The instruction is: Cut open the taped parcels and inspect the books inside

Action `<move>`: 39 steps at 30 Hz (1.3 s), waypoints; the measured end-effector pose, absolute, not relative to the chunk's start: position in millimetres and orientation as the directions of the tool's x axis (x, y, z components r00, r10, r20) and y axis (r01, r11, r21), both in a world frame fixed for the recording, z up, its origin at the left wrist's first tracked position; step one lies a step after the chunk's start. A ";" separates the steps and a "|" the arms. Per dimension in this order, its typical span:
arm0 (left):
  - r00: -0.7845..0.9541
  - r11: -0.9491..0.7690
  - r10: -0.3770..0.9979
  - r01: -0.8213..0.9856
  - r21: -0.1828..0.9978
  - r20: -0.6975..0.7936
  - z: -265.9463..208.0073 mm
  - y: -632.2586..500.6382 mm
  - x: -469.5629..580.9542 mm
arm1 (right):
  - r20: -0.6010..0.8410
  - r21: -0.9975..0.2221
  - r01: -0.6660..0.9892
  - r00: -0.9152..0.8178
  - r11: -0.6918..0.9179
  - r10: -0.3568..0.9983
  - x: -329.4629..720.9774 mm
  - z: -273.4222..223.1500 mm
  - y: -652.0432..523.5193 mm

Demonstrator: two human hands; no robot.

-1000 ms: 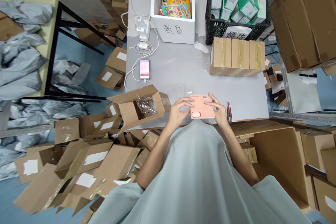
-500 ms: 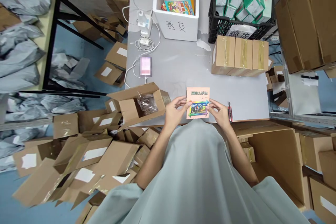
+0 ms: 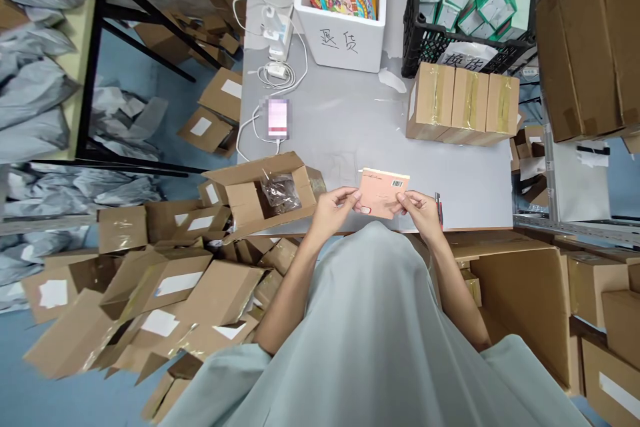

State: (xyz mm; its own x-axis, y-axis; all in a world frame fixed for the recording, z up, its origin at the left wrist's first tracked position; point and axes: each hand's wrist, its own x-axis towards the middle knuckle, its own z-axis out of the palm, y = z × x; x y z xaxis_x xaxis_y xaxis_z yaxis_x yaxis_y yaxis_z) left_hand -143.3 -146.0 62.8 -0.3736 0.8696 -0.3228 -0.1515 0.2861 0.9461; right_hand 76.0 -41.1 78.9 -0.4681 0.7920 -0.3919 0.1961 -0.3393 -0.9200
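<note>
A small pink book (image 3: 383, 193) is held up over the table's front edge, its back cover with a barcode facing me. My left hand (image 3: 334, 208) pinches its left edge between thumb and fingers. At the opposite edge my right hand (image 3: 419, 208) grips it the same way. Left of my left hand lies an open cardboard box (image 3: 240, 203) with crumpled clear plastic (image 3: 281, 192) inside. A red and black box cutter (image 3: 439, 210) rests just right of my right hand, partly hidden by it.
On the table (image 3: 350, 120) stand a white bin (image 3: 340, 47) of books, a black crate (image 3: 425, 47) of green boxes, and taped cartons (image 3: 467, 103). A phone (image 3: 278, 117) lies by cables. Flattened and open cartons (image 3: 200, 293) heap at left; a large box (image 3: 525, 307) stands at right.
The book has been turned over from its illustrated front cover to its back cover, and it now tilts slightly. Both hands still hold it at the sides. The view has shifted a little.
</note>
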 end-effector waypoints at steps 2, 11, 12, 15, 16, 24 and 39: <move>-0.347 0.306 0.870 -0.178 0.935 -0.351 63.3 -145.8 -143.7 | -0.429 -0.904 0.211 -0.441 -0.373 0.789 73.2 77.2 -40.7; -0.409 0.271 0.868 -0.083 0.959 -0.281 65.5 -148.1 -142.7 | -0.516 -0.849 0.157 -0.454 -0.504 0.726 68.6 77.8 -37.5; -0.422 0.261 0.871 -0.041 0.965 -0.253 65.5 -148.2 -142.9 | -0.527 -0.838 0.146 -0.464 -0.526 0.712 69.1 76.6 -36.9; -0.438 0.234 0.878 0.046 0.971 -0.190 62.1 -147.5 -141.8 | -0.475 -0.872 0.150 -0.490 -0.466 0.731 69.5 69.0 -37.2; -0.438 0.231 0.878 0.033 0.972 -0.194 59.6 -146.9 -140.8 | -0.436 -0.895 0.151 -0.498 -0.420 0.749 69.2 65.3 -38.2; -0.347 0.246 0.844 -0.428 0.870 -0.410 37.8 -146.0 -132.5 | -0.323 -0.946 0.194 -0.510 -0.259 0.797 68.0 41.4 -50.3; -0.397 0.241 0.887 -0.043 0.970 -0.238 44.4 -146.7 -118.4 | -0.292 -0.945 0.252 -0.364 -0.208 0.884 46.4 46.0 -71.8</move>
